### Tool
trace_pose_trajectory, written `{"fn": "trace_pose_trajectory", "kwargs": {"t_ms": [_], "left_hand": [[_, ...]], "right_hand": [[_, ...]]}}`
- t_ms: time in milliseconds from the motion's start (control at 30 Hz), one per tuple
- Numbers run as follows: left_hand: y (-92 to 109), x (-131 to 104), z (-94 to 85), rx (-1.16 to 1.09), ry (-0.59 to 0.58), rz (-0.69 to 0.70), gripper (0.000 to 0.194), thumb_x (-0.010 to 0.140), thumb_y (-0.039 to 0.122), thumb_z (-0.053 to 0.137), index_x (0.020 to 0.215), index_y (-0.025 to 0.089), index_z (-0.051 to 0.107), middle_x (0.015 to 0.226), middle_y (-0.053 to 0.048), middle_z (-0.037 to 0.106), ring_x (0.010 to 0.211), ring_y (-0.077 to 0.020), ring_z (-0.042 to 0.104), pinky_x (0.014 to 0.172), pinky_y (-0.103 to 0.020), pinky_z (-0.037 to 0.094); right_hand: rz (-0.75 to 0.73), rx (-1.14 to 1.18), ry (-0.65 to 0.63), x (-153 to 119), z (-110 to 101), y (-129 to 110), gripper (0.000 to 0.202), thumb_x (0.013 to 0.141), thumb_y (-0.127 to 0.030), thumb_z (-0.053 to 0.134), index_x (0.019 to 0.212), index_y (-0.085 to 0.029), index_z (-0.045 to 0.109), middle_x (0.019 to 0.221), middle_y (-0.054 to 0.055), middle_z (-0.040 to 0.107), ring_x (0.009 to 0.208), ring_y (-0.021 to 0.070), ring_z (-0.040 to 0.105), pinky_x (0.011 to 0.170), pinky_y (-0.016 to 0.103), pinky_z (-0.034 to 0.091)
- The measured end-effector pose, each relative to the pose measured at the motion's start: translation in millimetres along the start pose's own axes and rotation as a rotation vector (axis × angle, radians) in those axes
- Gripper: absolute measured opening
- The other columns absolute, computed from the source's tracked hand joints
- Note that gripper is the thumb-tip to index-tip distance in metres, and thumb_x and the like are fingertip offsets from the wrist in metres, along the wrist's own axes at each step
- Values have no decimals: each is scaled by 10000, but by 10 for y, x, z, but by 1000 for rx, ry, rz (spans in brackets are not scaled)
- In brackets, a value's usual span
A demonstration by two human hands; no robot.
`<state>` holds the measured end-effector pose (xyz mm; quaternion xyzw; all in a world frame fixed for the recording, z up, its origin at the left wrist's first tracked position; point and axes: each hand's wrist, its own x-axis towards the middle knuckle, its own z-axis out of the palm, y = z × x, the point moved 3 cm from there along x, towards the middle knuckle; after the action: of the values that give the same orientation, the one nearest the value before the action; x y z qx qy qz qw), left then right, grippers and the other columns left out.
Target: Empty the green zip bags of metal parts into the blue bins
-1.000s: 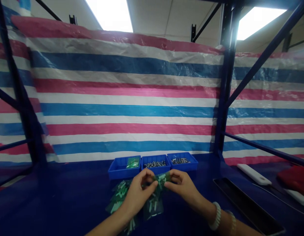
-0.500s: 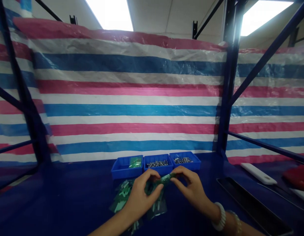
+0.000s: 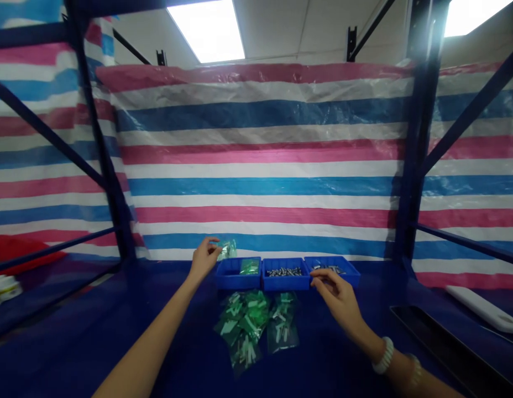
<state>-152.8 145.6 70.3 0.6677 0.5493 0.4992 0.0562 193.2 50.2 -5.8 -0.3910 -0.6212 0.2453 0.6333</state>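
Observation:
My left hand (image 3: 205,258) pinches a small clear-and-green plastic packet (image 3: 227,250) above the back of the left blue bin (image 3: 239,282). Near the front of the right blue bin (image 3: 352,275) is my right hand (image 3: 335,293), its fingers curled with the tips close together; whether anything small is between them cannot be made out. The middle blue bin (image 3: 285,283) contains small metal pieces. A green packet (image 3: 249,267) lies in the left bin. In front of the bins, several green packets (image 3: 244,320) lie in a pile, with another packet (image 3: 283,326) beside them.
A dark flat tray-like object (image 3: 451,348) and a white device (image 3: 484,308) lie at the right. Blue rack posts (image 3: 414,166) and striped sheeting (image 3: 265,185) stand around the blue table (image 3: 190,354). Something red (image 3: 24,254) is at the far left.
My hands have moved apart. The left one has gone up and left with a packet, and the right one is beside the right bin. The view has shifted left, and the packet pile is now uncovered.

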Motion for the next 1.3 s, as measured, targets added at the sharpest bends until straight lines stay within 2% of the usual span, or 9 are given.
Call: {"fn": "trace_pose_trajectory", "kwargs": {"t_ms": [133, 367, 533, 667, 767, 967, 1033, 1133, 1300], "left_hand": [[-210, -31, 97, 148, -85, -14, 248, 705, 180, 523, 926, 168, 634, 647, 2, 660, 637, -188, 617, 637, -272, 446], [-309, -123, 343, 326, -189, 76, 238, 676, 111, 579, 861, 163, 720, 787, -69, 700, 834, -247, 626, 771, -321, 450], [-256, -190, 323, 386, -137, 144, 141, 710, 138, 599, 748, 166, 732, 883, -102, 647, 931, -281, 576, 855, -375, 435], [-15, -262, 291, 349, -42, 235, 202, 773, 116, 519, 825, 172, 706, 897, -87, 594, 939, -265, 560, 859, -376, 440], [297, -404, 334, 275, 0, 334, 223, 819, 121, 471, 906, 184, 667, 941, -76, 583, 967, -248, 553, 893, -376, 432], [891, -889, 574, 35, -126, 505, 220, 807, 98, 486, 943, 198, 627, 939, -55, 614, 940, -219, 578, 844, -361, 472], [986, -1010, 647, -116, -212, 457, 252, 774, 75, 508, 965, 197, 617, 914, -51, 629, 875, -209, 597, 798, -360, 489], [1028, -1124, 734, -337, -286, 243, 255, 754, 100, 556, 985, 199, 595, 909, -57, 644, 855, -211, 616, 711, -335, 506], [989, -1295, 879, -667, -374, -194, 399, 694, 317, 726, 1028, 188, 550, 997, -87, 615, 899, -221, 616, 685, -306, 507]], "right_hand": [[21, -18, -19, 6, 13, 54, 294, 839, -428, 577, 931, -156, 640, 773, 62, 641, 740, 210, 620, 617, 302, 488], [11, -80, -89, -8, 61, 83, 224, 841, -359, 555, 910, -166, 645, 750, 42, 637, 690, 197, 613, 608, 293, 472], [-59, -269, -292, -75, 163, 83, 183, 862, -271, 513, 928, -170, 650, 791, 47, 647, 685, 189, 600, 632, 308, 486], [-269, -408, -448, -166, 219, 112, 295, 831, -145, 528, 1102, -201, 631, 1060, 82, 655, 994, 237, 589, 901, 404, 468], [-326, -485, -536, -205, 248, 164, 446, 823, -96, 530, 1250, -220, 560, 1195, 88, 620, 1104, 247, 545, 966, 419, 439], [-337, -577, -432, -104, 249, 103, 190, 819, -101, 542, 871, -200, 695, 821, 71, 672, 861, 249, 573, 771, 381, 489], [-287, -521, -316, -48, 200, 62, 155, 833, -153, 540, 817, -191, 690, 785, 67, 664, 813, 240, 579, 749, 376, 483], [-40, -279, -170, -2, 117, 45, 175, 834, -311, 572, 810, -178, 684, 704, 40, 643, 679, 205, 587, 647, 328, 482], [431, 324, -201, -117, 193, -15, 267, 712, -402, 726, 751, -147, 659, 637, 10, 611, 581, 140, 570, 573, 255, 467]]}}
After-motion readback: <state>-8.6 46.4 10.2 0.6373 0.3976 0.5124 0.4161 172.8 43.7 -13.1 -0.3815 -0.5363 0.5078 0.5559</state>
